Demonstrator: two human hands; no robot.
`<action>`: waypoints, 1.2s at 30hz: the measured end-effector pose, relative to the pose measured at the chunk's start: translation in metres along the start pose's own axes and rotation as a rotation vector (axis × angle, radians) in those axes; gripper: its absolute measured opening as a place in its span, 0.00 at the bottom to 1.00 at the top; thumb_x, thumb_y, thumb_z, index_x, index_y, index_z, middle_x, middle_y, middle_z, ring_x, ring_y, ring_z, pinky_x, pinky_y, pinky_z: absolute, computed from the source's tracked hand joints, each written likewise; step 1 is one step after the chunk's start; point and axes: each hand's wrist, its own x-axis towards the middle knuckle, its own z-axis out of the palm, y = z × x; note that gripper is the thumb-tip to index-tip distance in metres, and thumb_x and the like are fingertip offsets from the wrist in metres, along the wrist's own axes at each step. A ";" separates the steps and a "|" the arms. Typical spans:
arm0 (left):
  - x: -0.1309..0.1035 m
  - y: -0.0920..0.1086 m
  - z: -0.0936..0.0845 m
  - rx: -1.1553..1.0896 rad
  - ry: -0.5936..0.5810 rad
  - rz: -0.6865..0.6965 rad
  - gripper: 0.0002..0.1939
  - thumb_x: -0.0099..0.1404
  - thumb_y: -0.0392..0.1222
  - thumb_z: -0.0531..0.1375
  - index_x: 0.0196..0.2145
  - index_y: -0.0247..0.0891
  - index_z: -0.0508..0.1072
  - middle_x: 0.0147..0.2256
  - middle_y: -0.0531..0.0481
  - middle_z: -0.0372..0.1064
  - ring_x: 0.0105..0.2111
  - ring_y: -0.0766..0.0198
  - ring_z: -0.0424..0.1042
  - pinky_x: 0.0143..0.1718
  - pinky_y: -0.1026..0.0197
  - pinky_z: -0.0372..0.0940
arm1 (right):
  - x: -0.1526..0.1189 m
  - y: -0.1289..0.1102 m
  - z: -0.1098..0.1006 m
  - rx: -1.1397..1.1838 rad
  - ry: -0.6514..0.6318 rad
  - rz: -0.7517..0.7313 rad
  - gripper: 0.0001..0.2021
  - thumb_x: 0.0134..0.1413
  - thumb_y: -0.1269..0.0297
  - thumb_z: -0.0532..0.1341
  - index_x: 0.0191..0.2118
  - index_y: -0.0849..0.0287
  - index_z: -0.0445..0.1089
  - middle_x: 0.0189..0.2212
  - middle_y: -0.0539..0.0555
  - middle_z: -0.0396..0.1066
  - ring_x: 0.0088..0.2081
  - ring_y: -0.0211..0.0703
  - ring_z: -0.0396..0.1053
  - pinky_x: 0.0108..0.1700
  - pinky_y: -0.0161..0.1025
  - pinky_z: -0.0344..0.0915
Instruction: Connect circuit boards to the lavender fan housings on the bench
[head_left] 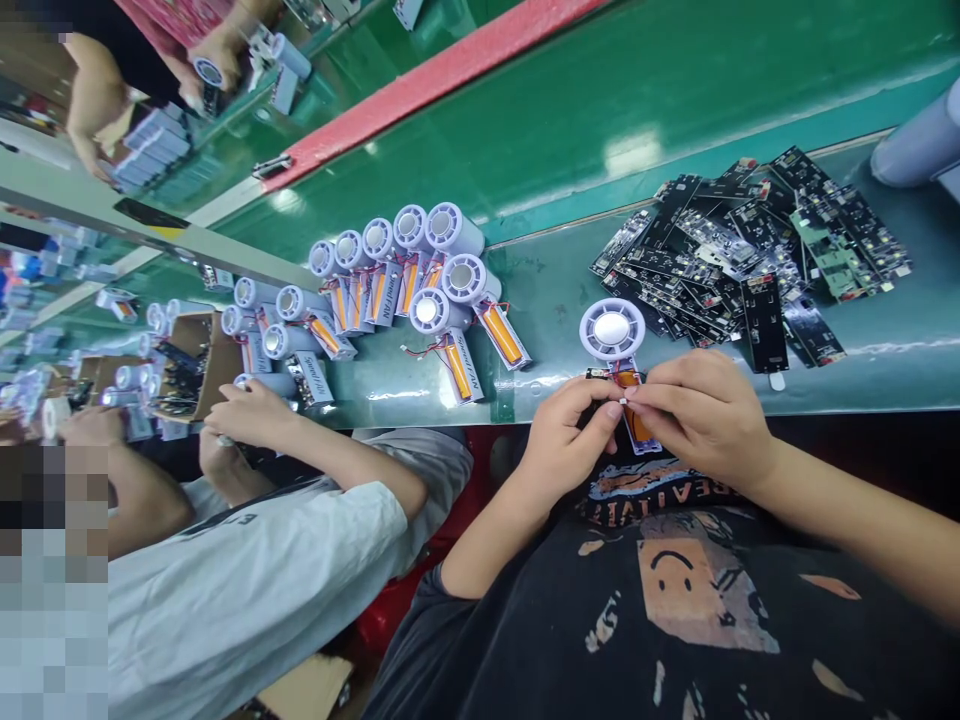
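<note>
A small handheld fan unit (613, 332) with a round white head and an orange battery in its open handle lies at the near edge of the green bench (555, 290). My left hand (564, 432) and my right hand (697, 410) meet over its handle, fingertips pinching a small white part between them. The handle's lower end is partly hidden by my fingers.
A heap of black circuit boards (750, 260) lies right of the fan. A row of several finished fan units (420, 285) stands to the left. A co-worker in a white shirt (255, 580) sits at my left, hand (251, 412) near more units and a cardboard box (202, 365).
</note>
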 end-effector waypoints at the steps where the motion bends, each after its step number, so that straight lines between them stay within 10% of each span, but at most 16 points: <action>1: 0.000 0.001 0.000 0.008 0.005 -0.001 0.16 0.73 0.54 0.58 0.41 0.39 0.74 0.38 0.51 0.72 0.21 0.74 0.68 0.28 0.64 0.67 | 0.000 0.000 0.000 0.001 0.002 -0.008 0.04 0.65 0.70 0.62 0.40 0.54 0.74 0.33 0.51 0.77 0.33 0.42 0.70 0.36 0.42 0.62; 8: 0.002 0.012 0.000 0.184 0.043 0.103 0.12 0.73 0.47 0.58 0.33 0.40 0.72 0.26 0.53 0.70 0.33 0.62 0.72 0.43 0.57 0.67 | -0.002 -0.001 0.004 0.002 0.003 0.006 0.04 0.64 0.70 0.62 0.40 0.55 0.73 0.34 0.52 0.76 0.34 0.42 0.70 0.37 0.43 0.62; 25: 0.000 0.009 -0.009 0.197 -0.048 0.091 0.07 0.74 0.42 0.56 0.46 0.41 0.71 0.44 0.50 0.75 0.21 0.76 0.69 0.28 0.68 0.67 | -0.002 0.002 0.004 -0.091 -0.123 0.011 0.11 0.71 0.65 0.55 0.37 0.58 0.73 0.33 0.53 0.75 0.34 0.44 0.66 0.37 0.43 0.56; 36: 0.004 0.012 -0.002 0.305 -0.008 0.180 0.06 0.76 0.39 0.54 0.41 0.41 0.70 0.32 0.56 0.72 0.23 0.73 0.68 0.36 0.65 0.67 | -0.002 0.003 0.008 0.057 0.000 0.066 0.03 0.66 0.68 0.62 0.42 0.57 0.73 0.35 0.53 0.77 0.37 0.44 0.72 0.39 0.43 0.63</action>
